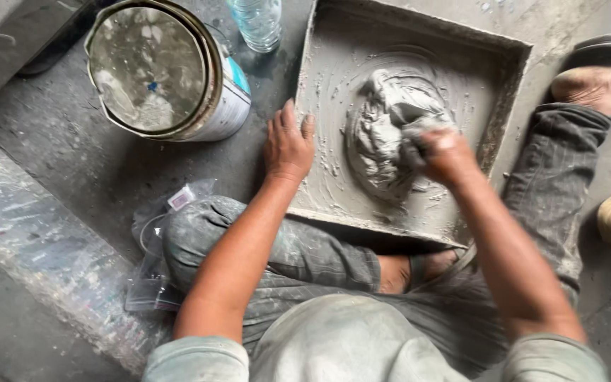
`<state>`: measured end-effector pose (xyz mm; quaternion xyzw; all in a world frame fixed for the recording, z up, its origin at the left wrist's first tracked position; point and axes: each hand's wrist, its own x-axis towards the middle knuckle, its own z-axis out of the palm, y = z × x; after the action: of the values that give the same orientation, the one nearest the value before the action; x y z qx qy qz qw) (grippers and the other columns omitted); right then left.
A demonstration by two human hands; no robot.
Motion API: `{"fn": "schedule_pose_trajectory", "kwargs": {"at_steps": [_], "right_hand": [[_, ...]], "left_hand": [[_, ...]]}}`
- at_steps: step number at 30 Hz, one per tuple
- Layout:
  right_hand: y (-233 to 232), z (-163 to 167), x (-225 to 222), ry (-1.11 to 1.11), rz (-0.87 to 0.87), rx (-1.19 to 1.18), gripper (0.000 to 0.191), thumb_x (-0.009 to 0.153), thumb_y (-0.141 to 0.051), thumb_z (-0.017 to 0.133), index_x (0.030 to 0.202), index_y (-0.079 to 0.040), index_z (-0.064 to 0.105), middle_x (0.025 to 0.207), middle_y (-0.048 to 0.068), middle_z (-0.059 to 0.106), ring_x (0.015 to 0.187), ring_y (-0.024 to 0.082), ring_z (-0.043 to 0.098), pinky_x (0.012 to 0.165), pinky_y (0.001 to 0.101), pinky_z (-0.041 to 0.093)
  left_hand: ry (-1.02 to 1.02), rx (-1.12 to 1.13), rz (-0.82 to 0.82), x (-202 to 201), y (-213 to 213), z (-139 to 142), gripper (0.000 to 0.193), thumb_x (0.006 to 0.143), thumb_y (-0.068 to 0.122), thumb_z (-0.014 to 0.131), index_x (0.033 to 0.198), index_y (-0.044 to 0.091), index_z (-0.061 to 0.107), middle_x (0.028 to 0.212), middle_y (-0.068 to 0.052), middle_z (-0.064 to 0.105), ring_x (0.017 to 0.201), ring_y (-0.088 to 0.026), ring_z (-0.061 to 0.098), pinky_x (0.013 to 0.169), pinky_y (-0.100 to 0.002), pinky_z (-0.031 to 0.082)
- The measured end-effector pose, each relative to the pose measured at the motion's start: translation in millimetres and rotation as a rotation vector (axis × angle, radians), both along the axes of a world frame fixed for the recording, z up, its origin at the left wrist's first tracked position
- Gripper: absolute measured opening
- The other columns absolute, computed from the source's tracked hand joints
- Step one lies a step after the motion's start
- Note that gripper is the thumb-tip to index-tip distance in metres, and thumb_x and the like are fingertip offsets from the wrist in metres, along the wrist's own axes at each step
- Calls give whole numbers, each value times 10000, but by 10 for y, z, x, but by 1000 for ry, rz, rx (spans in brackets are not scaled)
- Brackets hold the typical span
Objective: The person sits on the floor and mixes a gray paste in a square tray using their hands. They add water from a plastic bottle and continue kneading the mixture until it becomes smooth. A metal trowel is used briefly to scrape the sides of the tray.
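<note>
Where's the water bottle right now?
The clear plastic bottle stands at the top edge, between the paint bucket on its left and the square mixing tray.

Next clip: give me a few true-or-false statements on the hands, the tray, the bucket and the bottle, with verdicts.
1. The right hand is in the grey paste in the tray. True.
2. The left hand holds the bottle. False: it rests flat on the tray's left edge, and the bottle stands apart on the floor.
3. The bucket stands to the left of the tray. True.
4. The tray is round. False: it is square with raised walls.
5. The paste is heaped in a mound near the tray's middle. True.
6. The bottle lies inside the tray. False: it stands outside, between bucket and tray.
</note>
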<state>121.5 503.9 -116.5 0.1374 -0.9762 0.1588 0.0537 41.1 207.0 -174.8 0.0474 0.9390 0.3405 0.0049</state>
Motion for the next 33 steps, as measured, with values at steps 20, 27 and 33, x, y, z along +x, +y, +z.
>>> {"fn": "schedule_pose_trajectory", "kwargs": {"at_steps": [20, 27, 33], "right_hand": [[-681, -404, 572, -699, 369, 616, 268, 1067, -154, 540, 1327, -88, 549, 1102, 111, 636, 806, 216, 634, 740, 392, 573], [203, 449, 209, -439, 631, 854, 386, 859, -83, 614, 1209, -244, 580, 1146, 35, 659, 1015, 219, 684, 877, 368, 557], [532, 723, 374, 37, -158, -182, 132, 1040, -79, 719, 1030, -50, 590, 924, 146, 672, 798, 242, 667, 674, 348, 571]], "left_hand": [[-147, 82, 48, -49, 1, -34, 633, 1055, 549, 431, 1458, 63, 495, 1377, -210, 555, 1278, -401, 538, 1057, -487, 466], [-138, 90, 63, -84, 28, 24, 661, 1034, 592, 415, 1441, 79, 496, 1365, -230, 541, 1254, -422, 533, 1000, -504, 474], [-96, 94, 62, -52, 34, -1, 639, 1040, 587, 422, 1418, 82, 522, 1328, -212, 586, 1215, -423, 558, 1017, -510, 468]]}}
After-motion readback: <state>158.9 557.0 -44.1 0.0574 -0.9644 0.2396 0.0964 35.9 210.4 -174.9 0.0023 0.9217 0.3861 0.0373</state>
